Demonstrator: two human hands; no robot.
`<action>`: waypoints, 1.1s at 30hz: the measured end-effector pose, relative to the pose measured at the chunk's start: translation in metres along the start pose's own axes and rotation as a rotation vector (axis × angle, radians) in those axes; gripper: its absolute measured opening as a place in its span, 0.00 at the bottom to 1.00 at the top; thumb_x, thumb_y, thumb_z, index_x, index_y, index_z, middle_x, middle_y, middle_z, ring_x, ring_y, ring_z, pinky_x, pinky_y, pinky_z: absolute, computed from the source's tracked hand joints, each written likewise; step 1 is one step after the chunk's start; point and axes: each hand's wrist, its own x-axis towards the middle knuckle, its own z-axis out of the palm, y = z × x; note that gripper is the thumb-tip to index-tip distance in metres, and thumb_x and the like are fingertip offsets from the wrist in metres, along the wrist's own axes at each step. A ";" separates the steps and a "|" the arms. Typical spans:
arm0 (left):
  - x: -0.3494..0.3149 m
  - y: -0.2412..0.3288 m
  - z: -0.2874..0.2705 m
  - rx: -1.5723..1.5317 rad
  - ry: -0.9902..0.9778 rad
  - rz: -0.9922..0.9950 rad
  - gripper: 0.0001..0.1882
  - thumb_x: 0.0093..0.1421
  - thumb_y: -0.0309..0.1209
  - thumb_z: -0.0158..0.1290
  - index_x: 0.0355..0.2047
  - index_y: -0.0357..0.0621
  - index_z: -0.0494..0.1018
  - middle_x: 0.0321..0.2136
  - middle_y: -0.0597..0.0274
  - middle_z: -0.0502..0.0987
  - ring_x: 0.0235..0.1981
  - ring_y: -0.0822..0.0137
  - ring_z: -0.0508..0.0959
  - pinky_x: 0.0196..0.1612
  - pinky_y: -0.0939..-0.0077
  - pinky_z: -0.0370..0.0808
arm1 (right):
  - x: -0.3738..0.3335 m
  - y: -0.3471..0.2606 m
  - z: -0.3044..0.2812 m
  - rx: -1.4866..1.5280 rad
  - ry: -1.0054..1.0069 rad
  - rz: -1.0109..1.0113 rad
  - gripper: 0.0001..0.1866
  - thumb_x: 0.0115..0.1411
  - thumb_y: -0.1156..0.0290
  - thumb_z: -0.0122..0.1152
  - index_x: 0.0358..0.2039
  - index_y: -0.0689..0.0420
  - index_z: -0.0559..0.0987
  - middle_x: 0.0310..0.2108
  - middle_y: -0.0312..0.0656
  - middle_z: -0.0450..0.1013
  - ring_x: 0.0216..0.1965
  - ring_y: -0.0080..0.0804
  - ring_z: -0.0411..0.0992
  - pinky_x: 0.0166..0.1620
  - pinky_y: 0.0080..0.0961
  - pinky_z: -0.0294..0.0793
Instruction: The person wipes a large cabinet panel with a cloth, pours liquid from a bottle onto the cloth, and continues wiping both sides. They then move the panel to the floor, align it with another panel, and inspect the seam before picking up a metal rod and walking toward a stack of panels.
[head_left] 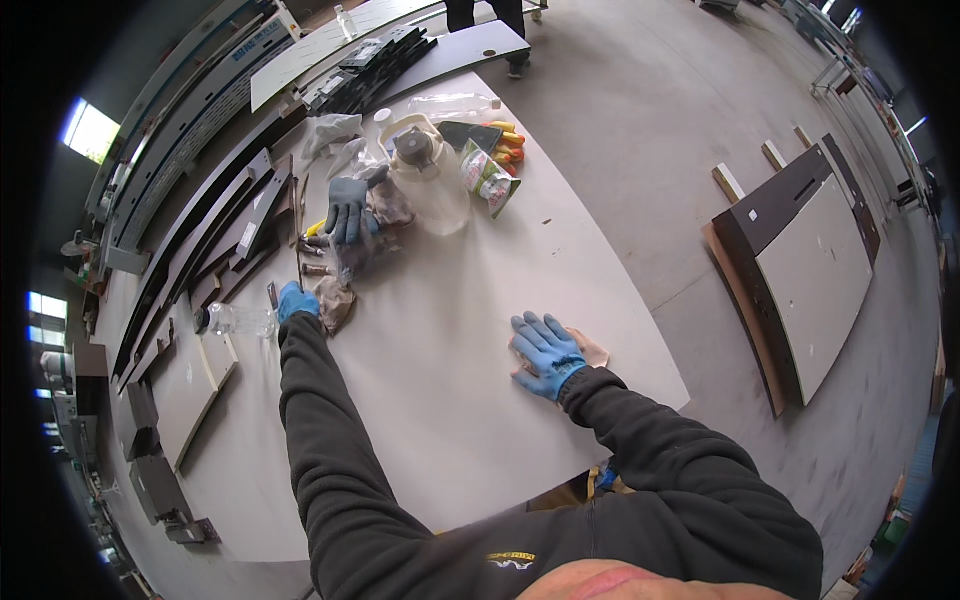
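Observation:
My right hand [548, 355], in a blue glove, lies flat on a white panel [470, 400] with its fingers stretched out. A pinkish cloth [591, 349] is under the palm and pokes out at the right. On the left, my gloved left hand [297, 302] is closed by the panel's left edge; what it holds, if anything, is hidden. A crumpled brownish rag [336, 305] lies beside it. Left of that hand is a clear plastic bottle [242, 320] on its side. A thin dark rod [298, 225] runs up from near the fingers.
At the panel's far end stand a big clear jug [432, 190], a grey work glove [348, 208], a green-white packet [488, 182] and orange-yellow gloves [510, 146]. Dark strips [215, 230] lie along the left. Stacked boards [805, 280] rest at right. A person [487, 15] stands beyond.

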 end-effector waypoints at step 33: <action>-0.157 0.002 -0.062 0.136 0.014 -0.078 0.27 0.51 0.42 0.67 0.51 0.48 0.78 0.52 0.50 0.78 0.54 0.49 0.79 0.55 0.55 0.79 | -0.002 -0.008 0.031 -0.145 0.052 -0.057 0.27 0.59 0.60 0.66 0.57 0.57 0.76 0.72 0.54 0.63 0.76 0.54 0.55 0.77 0.52 0.49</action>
